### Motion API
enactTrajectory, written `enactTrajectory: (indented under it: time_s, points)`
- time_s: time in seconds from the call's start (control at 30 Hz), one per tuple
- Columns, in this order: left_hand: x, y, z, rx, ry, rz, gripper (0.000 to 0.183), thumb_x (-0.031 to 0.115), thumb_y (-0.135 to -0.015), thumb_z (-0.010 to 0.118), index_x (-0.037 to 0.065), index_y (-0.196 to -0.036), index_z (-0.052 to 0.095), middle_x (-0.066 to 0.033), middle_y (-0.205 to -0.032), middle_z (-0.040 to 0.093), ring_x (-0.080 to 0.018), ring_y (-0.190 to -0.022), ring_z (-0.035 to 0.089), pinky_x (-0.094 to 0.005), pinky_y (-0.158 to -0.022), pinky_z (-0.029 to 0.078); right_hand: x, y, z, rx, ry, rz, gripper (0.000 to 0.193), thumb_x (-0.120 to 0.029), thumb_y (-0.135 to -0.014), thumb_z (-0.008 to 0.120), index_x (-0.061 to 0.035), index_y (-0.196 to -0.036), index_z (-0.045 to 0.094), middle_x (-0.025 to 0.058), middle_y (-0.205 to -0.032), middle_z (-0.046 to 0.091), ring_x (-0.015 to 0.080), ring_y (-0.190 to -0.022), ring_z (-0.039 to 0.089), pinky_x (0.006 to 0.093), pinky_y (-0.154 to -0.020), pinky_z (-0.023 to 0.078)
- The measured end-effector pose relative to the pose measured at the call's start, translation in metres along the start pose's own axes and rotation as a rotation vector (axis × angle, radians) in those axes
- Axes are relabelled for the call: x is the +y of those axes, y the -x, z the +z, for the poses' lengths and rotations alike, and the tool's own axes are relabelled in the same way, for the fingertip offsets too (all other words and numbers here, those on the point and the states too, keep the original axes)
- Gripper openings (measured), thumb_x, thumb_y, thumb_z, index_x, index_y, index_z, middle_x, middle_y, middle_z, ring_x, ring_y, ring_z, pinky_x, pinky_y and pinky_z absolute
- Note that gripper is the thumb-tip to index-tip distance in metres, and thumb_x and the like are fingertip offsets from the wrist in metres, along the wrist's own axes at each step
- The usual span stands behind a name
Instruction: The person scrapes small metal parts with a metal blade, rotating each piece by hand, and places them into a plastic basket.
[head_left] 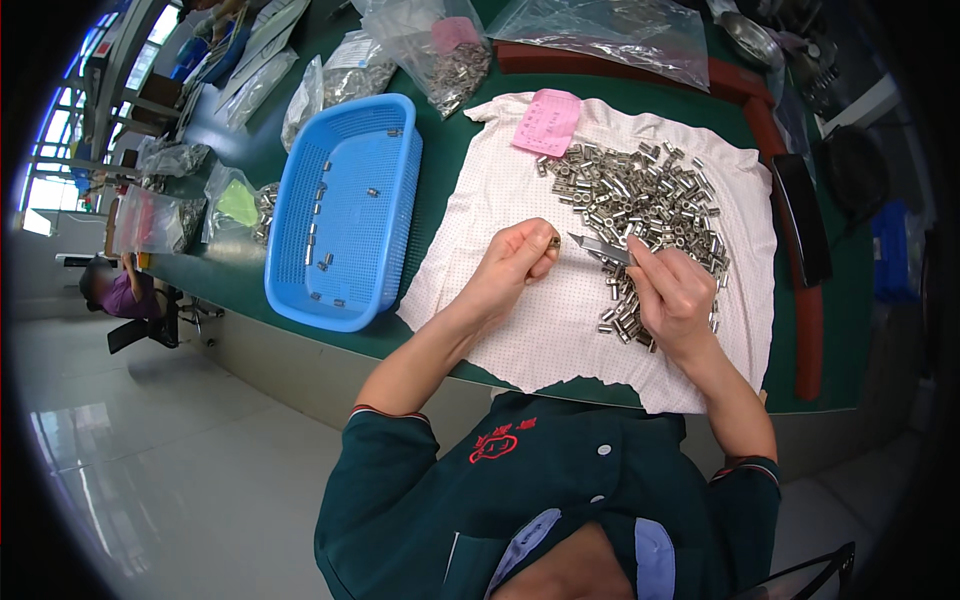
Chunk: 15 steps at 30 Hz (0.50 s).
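Observation:
Between the thumb and fingers of my left hand is a small metal sleeve, mostly covered by the fingertips. My right hand is closed round a small grey knife. The knife's pointed tip faces the sleeve, with a short gap between them. A large heap of similar shiny metal sleeves lies on a white dotted cloth, beyond and beside my right hand. To the left of the cloth stands a blue plastic basket with several sleeves scattered on its bottom.
A pink paper slip lies on the cloth's far edge. Behind are clear bags of metal parts on the green table. A reddish-brown bar and a black elongated object border the right side. Another person sits far left.

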<state>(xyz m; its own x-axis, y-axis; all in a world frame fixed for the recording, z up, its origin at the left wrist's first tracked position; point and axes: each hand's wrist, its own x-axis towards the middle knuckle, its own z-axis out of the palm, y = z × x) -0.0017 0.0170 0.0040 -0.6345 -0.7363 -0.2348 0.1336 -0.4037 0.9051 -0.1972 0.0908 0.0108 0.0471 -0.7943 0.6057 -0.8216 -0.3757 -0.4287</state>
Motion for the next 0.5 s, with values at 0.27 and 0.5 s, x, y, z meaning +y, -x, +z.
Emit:
enactTrajectory:
  time_s: [0.27, 0.5]
  points:
    - [-0.0003, 0.0000, 0.0023, 0.078, -0.036, 0.066, 0.024, 0.026, -0.091, 0.044, 0.005, -0.082, 0.050, 0.0015, -0.065, 0.044, -0.0064, -0.057, 0.036, -0.0198, -0.054, 0.029, -0.0049, 0.0003, -0.0011, -0.074, -0.054, 0.043, 0.025, -0.008, -0.067, 0.066, -0.0057, -0.092, 0.065, 0.0042, -0.054, 0.045, 0.0174, -0.044, 0.046, 0.0301, -0.040, 0.036]
    - [0.0060, -0.0007, 0.0099, 0.166, 0.071, 0.055, 0.013, 0.016, -0.089, 0.050, 0.004, -0.091, 0.054, 0.0007, -0.071, 0.053, -0.0044, -0.063, 0.048, -0.0180, -0.058, 0.037, -0.0076, 0.0001, -0.0019, -0.106, -0.091, 0.058, 0.023, -0.008, -0.068, 0.066, -0.0052, -0.091, 0.064, 0.0048, -0.054, 0.046, 0.0181, -0.045, 0.047, 0.0297, -0.040, 0.037]
